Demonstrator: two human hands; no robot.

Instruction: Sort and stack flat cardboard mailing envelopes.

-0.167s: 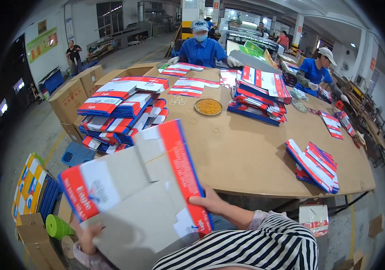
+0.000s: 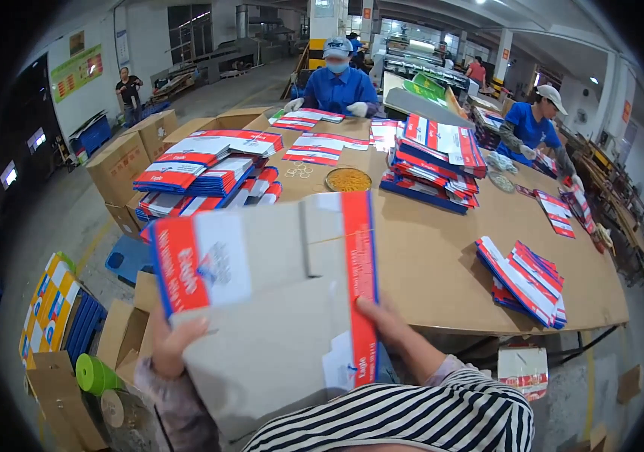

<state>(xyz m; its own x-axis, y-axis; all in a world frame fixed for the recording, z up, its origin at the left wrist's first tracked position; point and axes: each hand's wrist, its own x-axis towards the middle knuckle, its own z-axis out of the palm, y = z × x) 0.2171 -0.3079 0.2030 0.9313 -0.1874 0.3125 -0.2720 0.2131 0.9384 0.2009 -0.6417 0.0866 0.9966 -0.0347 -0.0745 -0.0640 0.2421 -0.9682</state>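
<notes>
Left hand (image 2: 177, 340) and right hand (image 2: 391, 325) grip the cardboard (image 2: 269, 324) by 2 sides, at the table's (image 2: 435, 264) near side. I'd watch that thin band (image 2: 328, 239): snag it and it might pop off.

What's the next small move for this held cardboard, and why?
Perhaps shift the cardboard piece rightward and lower it toward the table: the left hand and right hand grip its opposite sides, and brown tabletop shows between it and the small stack at right.
</notes>
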